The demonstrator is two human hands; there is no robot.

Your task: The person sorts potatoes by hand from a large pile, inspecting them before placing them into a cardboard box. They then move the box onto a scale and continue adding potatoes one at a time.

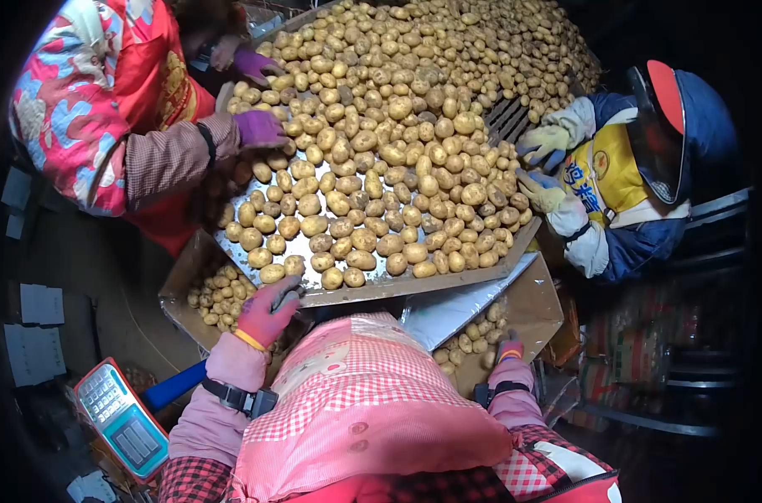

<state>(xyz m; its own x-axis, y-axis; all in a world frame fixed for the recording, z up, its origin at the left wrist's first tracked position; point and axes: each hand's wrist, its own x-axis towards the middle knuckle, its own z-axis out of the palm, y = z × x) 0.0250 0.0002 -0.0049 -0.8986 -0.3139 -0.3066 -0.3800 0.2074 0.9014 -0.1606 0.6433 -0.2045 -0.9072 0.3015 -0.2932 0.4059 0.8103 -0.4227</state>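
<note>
My left hand (267, 311), in a pink glove with grey fingers, is at the front left edge of the metal sorting table (330, 297). Its fingers look apart, with nothing seen between them, just below a potato (293, 265). Lower and to the right, my right hand (510, 347), also in a pink glove, is at the cardboard box (538, 308) beside loose potatoes (479, 336). The fingers of that hand are too small and foreshortened to read. Many yellow-brown potatoes (372, 134) cover the table, heaped at the back and thinner at the front left.
A person in purple gloves (261, 130) works at the left; another in pale gloves (542, 191) works at the right near a slatted grate (508, 119). Another box (179, 289) holds small potatoes at the left. A scale display (122, 419) stands lower left.
</note>
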